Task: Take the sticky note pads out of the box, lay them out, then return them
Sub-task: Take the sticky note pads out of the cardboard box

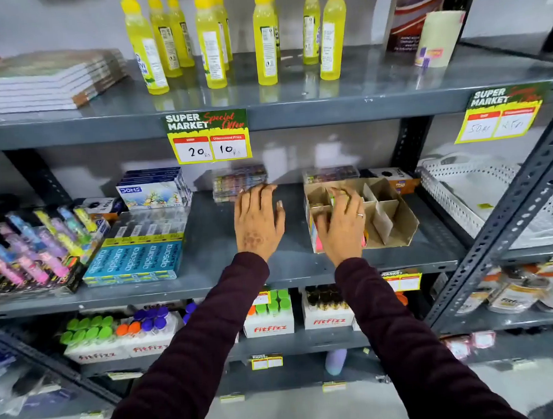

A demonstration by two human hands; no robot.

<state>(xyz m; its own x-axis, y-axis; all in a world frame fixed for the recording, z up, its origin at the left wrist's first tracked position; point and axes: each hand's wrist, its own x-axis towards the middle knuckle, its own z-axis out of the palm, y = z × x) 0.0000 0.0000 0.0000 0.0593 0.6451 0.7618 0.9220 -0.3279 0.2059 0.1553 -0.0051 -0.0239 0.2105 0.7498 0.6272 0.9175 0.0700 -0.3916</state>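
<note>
A brown cardboard box (pixel 392 222) with dividers sits on the middle shelf (pixel 212 249), its right compartments empty. My right hand (pixel 341 224) reaches into its left compartments, with fingers and thumb curled around the sticky note pads (pixel 319 244). Only pink edges and a bit of green show under the hand. My left hand (pixel 259 222) lies palm down on the bare shelf left of the box, fingers apart and holding nothing. Its fingertips touch a stack of clear-wrapped packs (pixel 238 179) at the back.
Blue pencil boxes (pixel 135 261) and a marker display (pixel 26 253) fill the shelf's left. A white perforated basket (pixel 463 189) stands to the right behind a slanted steel post (pixel 510 199). Yellow bottles (pixel 264 36) stand on the shelf above, and price tags (pixel 209 137) hang from its edge.
</note>
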